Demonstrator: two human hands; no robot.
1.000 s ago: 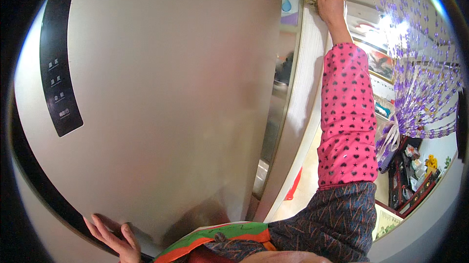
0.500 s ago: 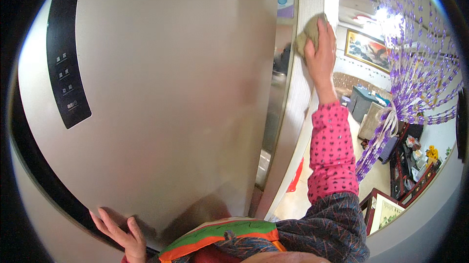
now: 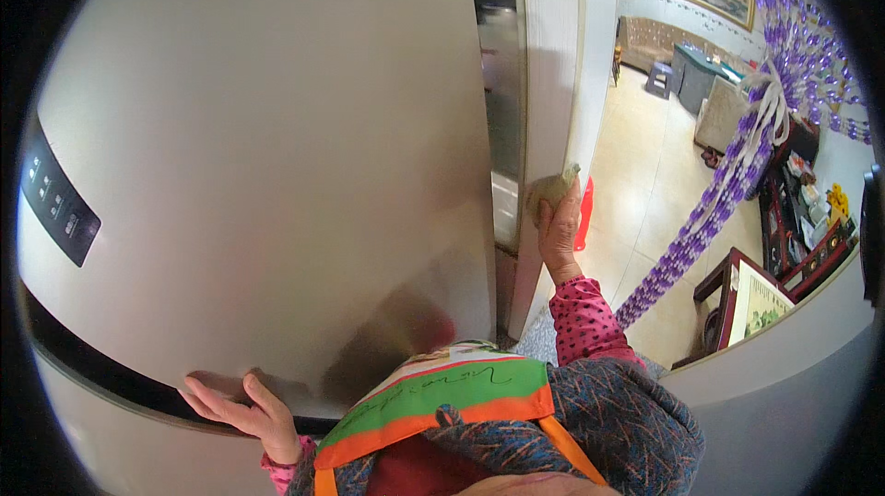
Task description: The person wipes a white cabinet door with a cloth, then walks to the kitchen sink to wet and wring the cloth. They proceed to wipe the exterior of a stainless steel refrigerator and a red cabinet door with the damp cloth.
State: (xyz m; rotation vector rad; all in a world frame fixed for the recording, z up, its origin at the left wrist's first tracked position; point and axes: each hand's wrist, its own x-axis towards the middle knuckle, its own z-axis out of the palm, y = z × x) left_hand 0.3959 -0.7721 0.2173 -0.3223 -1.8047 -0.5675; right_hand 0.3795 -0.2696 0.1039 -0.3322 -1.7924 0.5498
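Note:
My right hand (image 3: 560, 233) presses a crumpled greenish-tan cloth (image 3: 551, 190) against the white door frame (image 3: 551, 63), thumb and fingers closed over it. Left of the frame is the broad, smooth, silvery-beige refrigerator door (image 3: 277, 173), with a dark control panel (image 3: 60, 199) at its left side. My left hand (image 3: 244, 413) rests by that door's lower edge, over a dark gap, its fingers stretched out and holding nothing. Pink dotted sleeves cover both wrists, and a green and orange apron bib (image 3: 452, 395) shows between my arms.
A purple and white bead curtain (image 3: 714, 210), tied in a bunch, hangs in the doorway on the right. Beyond are a tiled floor (image 3: 636, 164), a red object (image 3: 584, 215) behind the frame, a grey-green bin (image 3: 696, 76), a framed picture (image 3: 756, 307) and a cluttered dark shelf (image 3: 784, 210).
My right hand has slid down the door frame with the cloth. The view has tilted lower and shifted right. My left hand stays by the refrigerator door's lower edge.

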